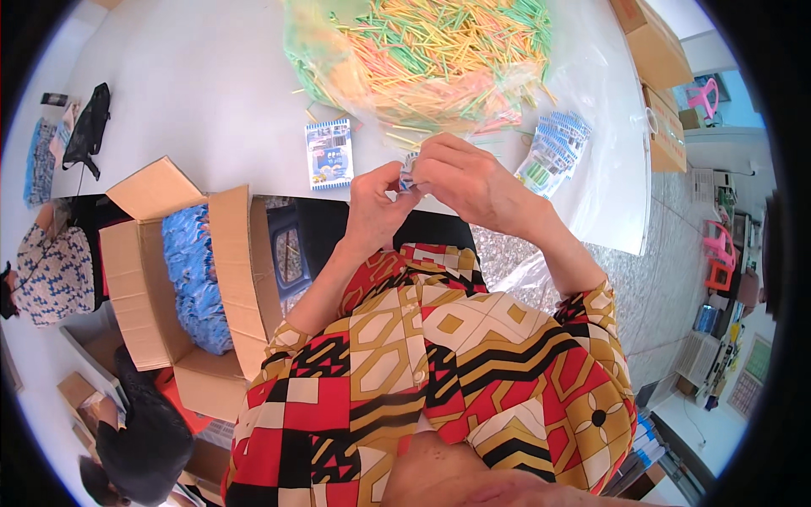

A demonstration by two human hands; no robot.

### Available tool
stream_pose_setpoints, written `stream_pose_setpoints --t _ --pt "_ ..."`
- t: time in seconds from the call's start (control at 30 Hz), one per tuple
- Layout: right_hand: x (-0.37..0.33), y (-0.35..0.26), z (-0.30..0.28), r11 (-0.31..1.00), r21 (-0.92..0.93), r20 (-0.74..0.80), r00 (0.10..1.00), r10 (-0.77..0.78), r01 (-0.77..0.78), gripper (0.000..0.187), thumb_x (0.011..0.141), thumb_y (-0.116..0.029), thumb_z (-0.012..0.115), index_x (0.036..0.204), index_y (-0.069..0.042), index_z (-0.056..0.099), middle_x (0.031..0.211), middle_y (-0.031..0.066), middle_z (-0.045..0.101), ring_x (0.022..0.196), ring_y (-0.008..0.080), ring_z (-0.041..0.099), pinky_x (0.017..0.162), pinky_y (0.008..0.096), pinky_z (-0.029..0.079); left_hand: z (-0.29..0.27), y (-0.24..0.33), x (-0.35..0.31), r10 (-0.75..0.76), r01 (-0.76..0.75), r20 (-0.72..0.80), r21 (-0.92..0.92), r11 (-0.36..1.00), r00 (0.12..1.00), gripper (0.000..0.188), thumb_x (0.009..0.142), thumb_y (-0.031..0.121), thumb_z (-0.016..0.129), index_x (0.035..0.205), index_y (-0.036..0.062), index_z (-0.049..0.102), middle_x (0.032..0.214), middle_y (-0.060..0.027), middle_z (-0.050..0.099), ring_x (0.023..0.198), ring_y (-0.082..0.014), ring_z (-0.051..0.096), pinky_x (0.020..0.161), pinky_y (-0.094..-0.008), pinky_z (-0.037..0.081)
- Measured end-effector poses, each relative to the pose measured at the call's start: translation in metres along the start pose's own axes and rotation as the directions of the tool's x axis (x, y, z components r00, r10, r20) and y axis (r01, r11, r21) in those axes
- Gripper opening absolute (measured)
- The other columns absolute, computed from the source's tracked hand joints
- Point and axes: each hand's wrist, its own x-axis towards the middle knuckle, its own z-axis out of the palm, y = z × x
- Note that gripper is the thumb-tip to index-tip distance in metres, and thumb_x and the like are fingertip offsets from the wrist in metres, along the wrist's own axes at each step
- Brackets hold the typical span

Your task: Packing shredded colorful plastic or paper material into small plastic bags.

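At the table's front edge, my left hand [378, 203] and my right hand [465, 183] pinch a small blue-and-white packet [407, 174] between them. Fingers cover most of it, so its opening and contents are hidden. A flat blue-and-white packet [329, 155] lies on the table just left of my hands. Several similar packets [557, 145] overlap in a fanned pile to the right, with green showing at the lowest one. Beyond my hands, a large clear plastic bag [384, 106] spreads open, heaped with thin yellow, green and pink sticks [448, 42]. A few loose sticks lie near its front edge.
An open cardboard box [139, 291] full of blue packets [196, 275] stands at my left, below the white table [194, 93]. A black bag [89, 131] lies at the far left. Cartons [663, 127] line the right edge. Two people work at the left.
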Motion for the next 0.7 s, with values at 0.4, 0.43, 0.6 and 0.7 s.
stream_pose_setpoints --t 0.4,0.43,0.6,0.7 --pt "0.051 0.093 -0.03 0.897 0.219 -0.299 0.848 0.437 -0.384 0.019 0.086 -0.014 0.058 0.101 -0.003 0.059 0.085 0.0026 0.062 0.078 0.0097 0.056 0.069 0.0278 0.047 -0.021 0.008 -0.002 -0.117 0.11 -0.173 -0.047 0.993 0.978 0.019 0.075 0.008 0.071 0.092 0.001 0.068 0.069 -0.0014 0.064 0.057 -0.0037 0.051 0.052 -0.0216 0.042" --pt "0.054 0.117 -0.03 0.919 0.161 -0.36 0.846 0.393 -0.359 0.022 0.086 -0.016 0.058 0.103 -0.002 0.059 0.083 0.0039 0.062 0.076 0.0108 0.056 0.068 0.0273 0.047 -0.019 0.01 -0.002 -0.126 0.114 -0.183 -0.078 0.99 0.975 0.019 0.076 0.008 0.071 0.093 0.0006 0.068 0.071 -0.0016 0.065 0.059 -0.0036 0.053 0.054 -0.0211 0.043" --pt "0.077 0.18 -0.028 0.874 -0.202 -0.38 0.858 0.346 -0.442 0.034 0.086 -0.029 0.058 0.106 -0.002 0.058 0.09 0.0117 0.062 0.082 0.0222 0.059 0.073 0.0328 0.047 -0.02 0.011 -0.005 -0.14 0.128 -0.176 -0.081 0.989 0.974 0.012 0.079 0.005 0.068 0.091 0.0003 0.066 0.078 0.0018 0.064 0.068 -0.0027 0.054 0.061 -0.0192 0.045" --pt "0.094 0.186 -0.017 0.792 -0.411 -0.389 0.873 0.295 -0.451 0.041 0.085 -0.035 0.056 0.107 -0.001 0.057 0.096 0.0157 0.062 0.091 0.03 0.058 0.078 0.039 0.046 -0.02 0.011 -0.008 -0.147 0.127 -0.173 -0.119 0.985 0.974 0.013 0.079 0.005 0.068 0.091 0.0004 0.066 0.079 0.0016 0.064 0.068 -0.0024 0.054 0.061 -0.0191 0.045"
